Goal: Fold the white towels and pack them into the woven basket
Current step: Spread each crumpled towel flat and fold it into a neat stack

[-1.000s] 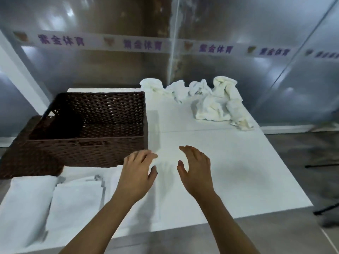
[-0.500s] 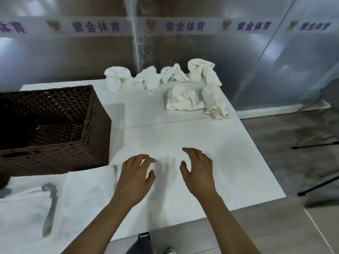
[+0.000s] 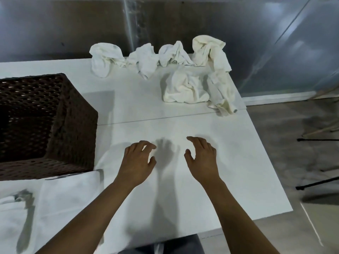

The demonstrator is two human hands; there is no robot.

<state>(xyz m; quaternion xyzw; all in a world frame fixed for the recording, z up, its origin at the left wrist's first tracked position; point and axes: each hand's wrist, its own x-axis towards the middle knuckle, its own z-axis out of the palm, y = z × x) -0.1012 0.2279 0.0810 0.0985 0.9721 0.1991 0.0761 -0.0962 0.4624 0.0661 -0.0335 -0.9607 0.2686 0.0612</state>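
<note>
At the far left, folded white towels (image 3: 60, 204) lie flat along the near edge of the white table (image 3: 238, 171), with another folded piece (image 3: 9, 213) cut off by the frame edge. Just behind them stands the woven basket (image 3: 55, 125), dark brown, its inside in shadow — whether anything lies in it cannot be told.

The left hand (image 3: 136, 162) hovers palm down beside the basket's near right corner, fingers loosely curled and a little apart, thumb out to the side, holding nothing. Its shadow falls on the bare table between the hands. The right hand (image 3: 202, 158) hangs level with it, a gap between them, fingers bent and slightly spread, also empty.

Nothing lies between the hands and the crumpled towels (image 3: 185, 88) further back. Those sit well apart from the hands, across a seam (image 3: 165, 118) in the tabletop: four bunched in a row along the far edge, two more in front of them at the right — one (image 3: 222, 96) trailing close to the table's right edge. Behind is a reflective wall (image 3: 275, 43); at the right, dark stand legs (image 3: 319, 183) on the floor.
</note>
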